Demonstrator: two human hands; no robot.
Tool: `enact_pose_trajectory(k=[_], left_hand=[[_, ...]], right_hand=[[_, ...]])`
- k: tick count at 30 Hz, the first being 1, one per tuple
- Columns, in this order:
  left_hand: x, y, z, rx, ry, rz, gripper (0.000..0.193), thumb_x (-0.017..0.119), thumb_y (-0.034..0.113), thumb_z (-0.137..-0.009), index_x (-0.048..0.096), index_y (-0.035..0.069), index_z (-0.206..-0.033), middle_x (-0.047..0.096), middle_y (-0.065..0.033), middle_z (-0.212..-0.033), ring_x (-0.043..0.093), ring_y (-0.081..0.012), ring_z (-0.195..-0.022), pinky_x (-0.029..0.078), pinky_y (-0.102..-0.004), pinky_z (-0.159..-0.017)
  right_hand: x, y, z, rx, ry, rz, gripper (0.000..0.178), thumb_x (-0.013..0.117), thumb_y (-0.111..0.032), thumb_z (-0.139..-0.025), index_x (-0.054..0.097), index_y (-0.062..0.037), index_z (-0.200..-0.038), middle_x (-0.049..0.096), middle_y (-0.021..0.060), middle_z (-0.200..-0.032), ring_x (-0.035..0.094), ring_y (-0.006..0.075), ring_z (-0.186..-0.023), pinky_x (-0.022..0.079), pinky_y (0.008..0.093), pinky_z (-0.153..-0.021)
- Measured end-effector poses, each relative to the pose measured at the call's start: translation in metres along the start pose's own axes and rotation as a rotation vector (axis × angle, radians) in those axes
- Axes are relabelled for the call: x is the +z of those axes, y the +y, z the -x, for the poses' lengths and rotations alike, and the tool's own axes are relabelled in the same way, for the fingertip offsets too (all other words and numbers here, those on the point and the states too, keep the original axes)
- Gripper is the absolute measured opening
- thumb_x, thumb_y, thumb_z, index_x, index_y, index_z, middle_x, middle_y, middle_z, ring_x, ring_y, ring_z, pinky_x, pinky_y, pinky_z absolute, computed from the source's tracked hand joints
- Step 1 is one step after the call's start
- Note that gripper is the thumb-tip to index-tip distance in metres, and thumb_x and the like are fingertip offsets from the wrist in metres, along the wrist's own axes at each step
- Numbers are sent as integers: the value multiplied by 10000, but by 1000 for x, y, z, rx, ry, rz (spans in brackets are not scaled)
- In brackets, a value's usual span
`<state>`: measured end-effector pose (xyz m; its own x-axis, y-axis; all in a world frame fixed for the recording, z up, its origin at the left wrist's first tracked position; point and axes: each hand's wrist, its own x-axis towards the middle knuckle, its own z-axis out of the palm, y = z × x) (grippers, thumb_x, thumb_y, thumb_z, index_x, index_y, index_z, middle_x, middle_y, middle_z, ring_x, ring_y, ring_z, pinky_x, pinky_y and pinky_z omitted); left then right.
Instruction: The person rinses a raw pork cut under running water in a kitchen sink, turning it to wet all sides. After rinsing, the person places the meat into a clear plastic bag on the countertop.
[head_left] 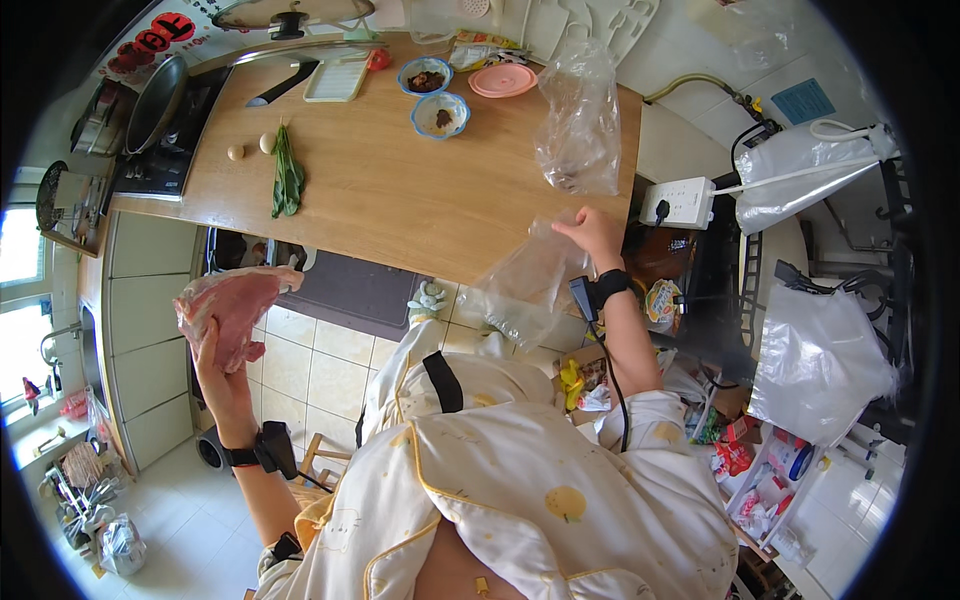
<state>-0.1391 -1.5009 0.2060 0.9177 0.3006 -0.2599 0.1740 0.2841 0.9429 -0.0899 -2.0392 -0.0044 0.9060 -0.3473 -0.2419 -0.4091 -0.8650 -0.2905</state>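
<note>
A large piece of raw meat (238, 308), pink with pale fat, rests in my left hand (220, 375), raised off to the left over the floor, away from the counter. The fingers curl around its lower side. My right hand (598, 238) pinches the upper edge of a clear plastic bag (525, 290) at the counter's right front corner. That bag hangs down past the edge, and I see nothing in it. Beyond it, a second crumpled clear bag (580, 125) lies on the wooden counter (400, 190).
On the counter are leafy greens (287, 175), two small round pale items (267, 143), a knife (282, 85), a white tray-like board (337, 78), two blue-rimmed bowls (440, 116) and a pink lid (503, 80). A pan (158, 105) stands left; a power strip (685, 203) is right.
</note>
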Motion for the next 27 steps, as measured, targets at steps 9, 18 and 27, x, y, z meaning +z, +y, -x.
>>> enact_pose_trajectory(k=[9, 18, 27], left_hand=[[-8, 15, -24, 75, -19, -26, 379, 539, 176, -913, 445, 63, -1262, 575, -101, -1126, 614, -190, -895, 553, -340, -646], [-36, 6, -61, 144, -44, -134, 342, 558, 188, -906, 489, 76, -1222, 612, -80, -1065, 623, -170, -875, 556, -337, -617], [-64, -15, -55, 75, -27, -55, 361, 543, 210, -915, 474, 73, -1242, 598, -88, -1118, 623, -192, -923, 559, -353, -635]], right_hand=[[36, 4, -24, -160, 102, -229, 204, 628, -247, -779, 617, -44, -766, 637, 153, -708, 625, 334, -692, 483, 418, -603], [-65, -152, -41, -370, 152, -622, 211, 550, -263, -921, 522, -55, -898, 625, 106, -645, 619, 230, -549, 470, 340, -539], [-55, -76, 28, -300, 139, 103, 180, 634, -196, -821, 616, -74, -952, 634, 132, -886, 618, 320, -835, 494, 416, -693]])
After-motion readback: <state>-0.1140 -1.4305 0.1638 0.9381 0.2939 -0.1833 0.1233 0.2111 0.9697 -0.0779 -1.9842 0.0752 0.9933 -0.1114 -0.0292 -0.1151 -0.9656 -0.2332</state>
